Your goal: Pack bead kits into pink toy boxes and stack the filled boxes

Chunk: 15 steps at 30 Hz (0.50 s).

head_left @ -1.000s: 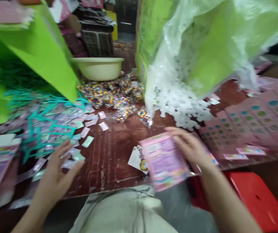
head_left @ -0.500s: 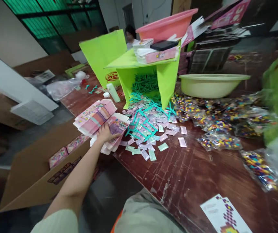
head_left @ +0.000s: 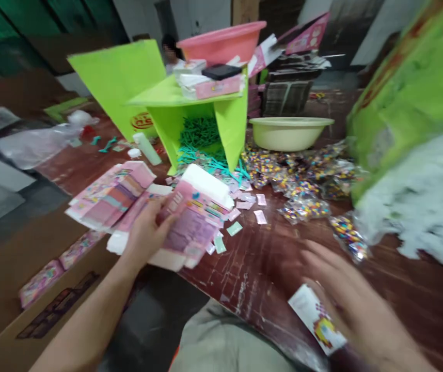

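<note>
My left hand (head_left: 147,227) is closed on a flat pink carton (head_left: 194,227), thumb across its printed face, lifted at the table's near edge. Under and beside it lie more flattened pink cartons (head_left: 115,194). My right hand (head_left: 333,284) is smeared by motion above the table, just over a white printed card (head_left: 314,320) with a yellow and purple pixel pattern; whether it touches the card I cannot tell. Behind the raised carton, small pink and green sachets (head_left: 235,228) lie scattered, with a heap of teal plastic sticks (head_left: 200,132) in a green box.
The green box (head_left: 231,124) carries a pink basin (head_left: 221,44) and a black phone-like object (head_left: 221,71). A cream basin (head_left: 291,134) stands behind bags of colourful beads (head_left: 304,209). An open cardboard box (head_left: 51,320) with pink packs is at lower left. A white plastic bag (head_left: 418,206) hangs at right.
My left hand has raised one pink carton off the others and tilted it up. My right hand has come into view over the card. The view has turned to the right.
</note>
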### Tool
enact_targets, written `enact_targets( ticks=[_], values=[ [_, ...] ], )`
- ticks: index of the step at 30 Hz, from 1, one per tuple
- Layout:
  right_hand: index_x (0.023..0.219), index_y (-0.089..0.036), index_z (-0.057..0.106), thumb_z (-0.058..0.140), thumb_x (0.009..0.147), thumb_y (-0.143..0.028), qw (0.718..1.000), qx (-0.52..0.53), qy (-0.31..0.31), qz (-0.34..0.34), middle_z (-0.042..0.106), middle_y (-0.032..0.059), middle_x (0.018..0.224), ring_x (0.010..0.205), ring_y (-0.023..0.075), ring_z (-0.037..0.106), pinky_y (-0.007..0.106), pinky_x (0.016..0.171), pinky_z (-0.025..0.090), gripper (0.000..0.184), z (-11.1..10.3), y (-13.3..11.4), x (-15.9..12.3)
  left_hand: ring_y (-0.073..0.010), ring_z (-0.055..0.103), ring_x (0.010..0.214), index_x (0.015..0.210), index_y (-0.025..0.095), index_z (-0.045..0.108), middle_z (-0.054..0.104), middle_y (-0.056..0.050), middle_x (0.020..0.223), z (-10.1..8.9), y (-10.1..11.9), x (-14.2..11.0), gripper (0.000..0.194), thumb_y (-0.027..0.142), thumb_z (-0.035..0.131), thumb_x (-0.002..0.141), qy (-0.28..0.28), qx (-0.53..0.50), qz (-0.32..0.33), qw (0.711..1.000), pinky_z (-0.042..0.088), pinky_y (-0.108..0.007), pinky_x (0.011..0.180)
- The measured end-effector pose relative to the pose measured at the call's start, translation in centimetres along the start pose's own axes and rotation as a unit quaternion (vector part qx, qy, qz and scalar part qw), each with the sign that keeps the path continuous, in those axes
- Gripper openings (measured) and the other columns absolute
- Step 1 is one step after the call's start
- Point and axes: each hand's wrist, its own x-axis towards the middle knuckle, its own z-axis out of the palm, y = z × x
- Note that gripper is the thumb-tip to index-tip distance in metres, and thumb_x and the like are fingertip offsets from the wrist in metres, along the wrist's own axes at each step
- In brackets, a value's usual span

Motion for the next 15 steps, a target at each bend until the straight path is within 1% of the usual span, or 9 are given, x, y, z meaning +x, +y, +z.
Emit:
enact_targets(
  ticks=[1, 3, 6, 7, 9, 11, 12, 14, 15],
  values=[
    [0.159, -0.035, 0.050, 0.062, 0.103, -0.026, 0.999, -0.009, -0.024, -0.021, 0.055, 0.0117, 0.156, 0.137, 0.0311, 0.061, 0.052, 0.108, 0.059, 0.058, 1.6, -1.1, 0.9, -0.0294, 0.062, 0.132, 0.157, 0.028, 0.047, 0.065, -0.007, 0.145, 1.5, 1.7, -1.6, 0.064, 0.048, 0.064, 0.098, -0.015, -0.093, 0.033, 0.995, 0.049, -0.040, 0.114],
    [0.161, -0.031, 0.045, 0.063, 0.102, -0.019, 0.999, -0.014, -0.002, -0.052, 0.051, 0.0136, 0.159, 0.144, 0.0324, 0.053, 0.055, 0.114, 0.053, 0.062, 4.6, -2.5, 2.8, -0.0273, 0.065, 0.131, 0.160, 0.030, 0.045, 0.067, -0.007, 0.145, 4.6, 4.6, -4.7, 0.066, 0.044, 0.067, 0.099, -0.062, -0.219, 0.066, 0.971, 0.052, -0.038, 0.111],
    [0.148, -0.028, 0.056, 0.060, 0.102, -0.012, 0.998, 0.022, 0.046, -0.025, 0.067, 0.0132, 0.134, 0.124, 0.0273, 0.065, 0.048, 0.102, 0.059, 0.049, 6.7, -3.0, 4.2, -0.0258, 0.063, 0.133, 0.151, 0.031, 0.058, 0.066, -0.006, 0.146, 8.4, 7.2, -7.8, 0.053, 0.036, 0.068, 0.100, -0.065, -0.284, 0.072, 0.954, 0.050, -0.037, 0.114],
    [0.142, -0.027, 0.059, 0.060, 0.102, -0.010, 0.997, 0.059, 0.051, -0.005, 0.069, 0.0115, 0.124, 0.115, 0.0245, 0.068, 0.043, 0.096, 0.061, 0.043, 6.7, -3.1, 4.1, -0.0264, 0.063, 0.133, 0.151, 0.031, 0.059, 0.066, -0.006, 0.146, 9.2, 7.8, -8.4, 0.055, 0.035, 0.071, 0.098, -0.086, -0.294, 0.078, 0.949, 0.050, -0.037, 0.114],
    [0.131, -0.027, 0.062, 0.060, 0.101, -0.009, 0.990, 0.136, 0.041, 0.015, 0.067, 0.0084, 0.110, 0.104, 0.0208, 0.067, 0.036, 0.087, 0.062, 0.035, 5.9, -3.4, 3.6, -0.0271, 0.068, 0.123, 0.149, 0.028, 0.061, 0.070, -0.007, 0.138, 10.3, 8.7, -9.0, 0.056, 0.035, 0.074, 0.095, -0.187, -0.321, 0.092, 0.924, 0.054, -0.038, 0.108],
    [0.128, -0.026, 0.061, 0.059, 0.101, -0.007, 0.986, 0.164, 0.020, -0.004, 0.066, 0.0075, 0.108, 0.103, 0.0196, 0.067, 0.034, 0.087, 0.061, 0.033, 4.7, -3.4, 2.8, -0.0257, 0.073, 0.105, 0.137, 0.023, 0.070, 0.077, -0.006, 0.120, 11.0, 9.4, -9.1, 0.041, 0.037, 0.069, 0.098, -0.297, -0.353, 0.081, 0.883, 0.059, -0.036, 0.096],
    [0.130, -0.026, 0.060, 0.059, 0.101, -0.007, 0.989, 0.149, 0.015, -0.017, 0.066, 0.0079, 0.111, 0.105, 0.0198, 0.066, 0.034, 0.090, 0.061, 0.035, 4.3, -3.3, 2.3, -0.0245, 0.074, 0.097, 0.128, 0.021, 0.074, 0.079, -0.005, 0.110, 11.4, 9.6, -9.0, 0.034, 0.039, 0.065, 0.101, -0.330, -0.370, 0.061, 0.866, 0.060, -0.035, 0.089],
    [0.137, -0.028, 0.057, 0.064, 0.099, -0.008, 0.996, 0.075, 0.044, -0.008, 0.063, 0.0106, 0.124, 0.118, 0.0225, 0.063, 0.039, 0.099, 0.059, 0.043, 3.6, -2.4, 1.0, -0.0245, 0.075, 0.095, 0.120, 0.019, 0.075, 0.079, -0.006, 0.104, 12.2, 9.5, -8.8, 0.031, 0.042, 0.064, 0.101, -0.343, -0.408, 0.004, 0.846, 0.060, -0.034, 0.086],
    [0.144, -0.029, 0.053, 0.068, 0.098, -0.012, 0.997, 0.035, 0.065, 0.020, 0.060, 0.0131, 0.135, 0.129, 0.0258, 0.059, 0.045, 0.106, 0.056, 0.051, 3.4, -1.7, 0.3, -0.0258, 0.074, 0.101, 0.126, 0.019, 0.071, 0.079, -0.007, 0.112, 12.8, 9.2, -8.7, 0.035, 0.042, 0.067, 0.099, -0.333, -0.433, -0.019, 0.837, 0.060, -0.035, 0.090]
  ],
)
